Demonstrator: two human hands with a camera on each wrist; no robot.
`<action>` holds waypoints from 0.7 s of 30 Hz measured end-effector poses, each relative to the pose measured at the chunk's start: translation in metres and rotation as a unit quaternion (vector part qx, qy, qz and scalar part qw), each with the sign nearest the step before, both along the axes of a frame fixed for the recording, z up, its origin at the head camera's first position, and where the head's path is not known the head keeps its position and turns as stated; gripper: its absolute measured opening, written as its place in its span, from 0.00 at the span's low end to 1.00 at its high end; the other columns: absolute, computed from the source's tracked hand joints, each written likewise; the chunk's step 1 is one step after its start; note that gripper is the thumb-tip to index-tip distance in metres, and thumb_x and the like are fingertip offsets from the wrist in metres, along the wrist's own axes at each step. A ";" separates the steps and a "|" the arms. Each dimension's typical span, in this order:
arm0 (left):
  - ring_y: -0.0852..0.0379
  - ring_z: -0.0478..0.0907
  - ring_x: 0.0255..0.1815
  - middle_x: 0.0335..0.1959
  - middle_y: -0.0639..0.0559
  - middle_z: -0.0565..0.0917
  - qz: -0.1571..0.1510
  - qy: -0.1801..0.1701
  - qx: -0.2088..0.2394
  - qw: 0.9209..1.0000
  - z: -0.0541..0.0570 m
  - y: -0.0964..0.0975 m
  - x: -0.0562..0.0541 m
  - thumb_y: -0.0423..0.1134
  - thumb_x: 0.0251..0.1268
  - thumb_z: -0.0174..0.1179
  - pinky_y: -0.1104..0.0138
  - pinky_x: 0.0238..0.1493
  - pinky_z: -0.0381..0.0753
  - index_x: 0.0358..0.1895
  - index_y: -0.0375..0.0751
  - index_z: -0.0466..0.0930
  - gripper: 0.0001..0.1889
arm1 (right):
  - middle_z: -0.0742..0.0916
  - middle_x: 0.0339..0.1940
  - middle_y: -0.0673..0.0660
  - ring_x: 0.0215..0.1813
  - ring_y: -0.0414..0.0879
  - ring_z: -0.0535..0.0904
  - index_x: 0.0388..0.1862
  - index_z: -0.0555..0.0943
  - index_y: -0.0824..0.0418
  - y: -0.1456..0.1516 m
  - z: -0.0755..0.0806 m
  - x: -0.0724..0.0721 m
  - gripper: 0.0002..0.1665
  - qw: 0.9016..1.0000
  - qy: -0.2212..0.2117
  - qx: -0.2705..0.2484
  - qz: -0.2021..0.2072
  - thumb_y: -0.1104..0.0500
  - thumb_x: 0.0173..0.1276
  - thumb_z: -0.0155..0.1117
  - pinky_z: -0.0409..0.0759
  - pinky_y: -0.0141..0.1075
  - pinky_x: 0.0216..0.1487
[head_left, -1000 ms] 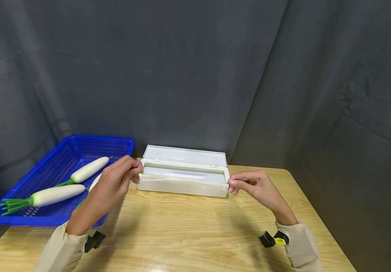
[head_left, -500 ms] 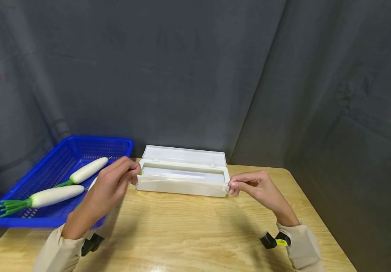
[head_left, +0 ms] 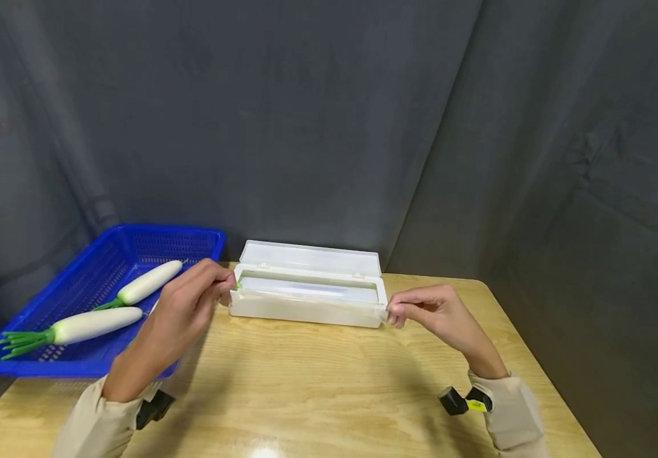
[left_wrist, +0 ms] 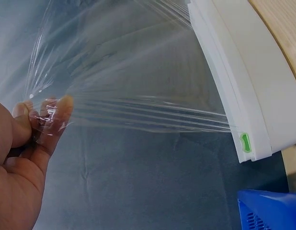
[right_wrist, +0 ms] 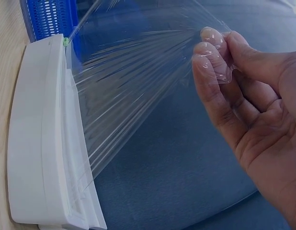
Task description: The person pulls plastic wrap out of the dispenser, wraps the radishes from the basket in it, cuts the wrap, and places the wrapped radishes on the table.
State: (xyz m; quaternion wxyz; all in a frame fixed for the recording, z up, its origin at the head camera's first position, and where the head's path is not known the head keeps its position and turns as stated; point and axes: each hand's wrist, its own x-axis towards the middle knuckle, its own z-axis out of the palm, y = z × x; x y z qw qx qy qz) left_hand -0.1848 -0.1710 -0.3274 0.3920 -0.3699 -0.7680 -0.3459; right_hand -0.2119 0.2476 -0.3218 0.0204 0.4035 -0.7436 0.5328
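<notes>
A white cling-film dispenser box [head_left: 306,310] lies across the wooden table [head_left: 317,388] with its lid [head_left: 311,257] open. Clear cling film [left_wrist: 133,91] is stretched out of it. My left hand [head_left: 191,305] pinches the film's left corner beside the box's left end, which carries a small green tab [left_wrist: 245,142]. My right hand [head_left: 437,315] pinches the right corner of the film [right_wrist: 138,86] just off the box's right end [right_wrist: 47,143]. In both wrist views the film fans taut from the fingertips to the box.
A blue plastic basket [head_left: 25,359] sits at the table's left edge, holding two white radishes [head_left: 96,322] [head_left: 150,282] with green tops. A third pale piece shows behind my left hand. Dark grey cloth [head_left: 329,127] hangs behind the table.
Both hands keep their pinch on the film at the box's ends. The view has shifted slightly; the box sits a little higher in the frame and the hands have barely moved.
</notes>
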 end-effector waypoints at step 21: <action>0.62 0.78 0.32 0.31 0.51 0.80 -0.031 -0.014 0.043 0.998 0.009 0.004 0.008 0.33 0.80 0.54 0.76 0.39 0.78 0.39 0.33 0.83 0.11 | 0.93 0.36 0.51 0.36 0.44 0.89 0.43 0.88 0.70 0.003 0.007 -0.001 0.09 0.999 -0.024 -0.005 0.047 0.77 0.70 0.64 0.88 0.38 0.37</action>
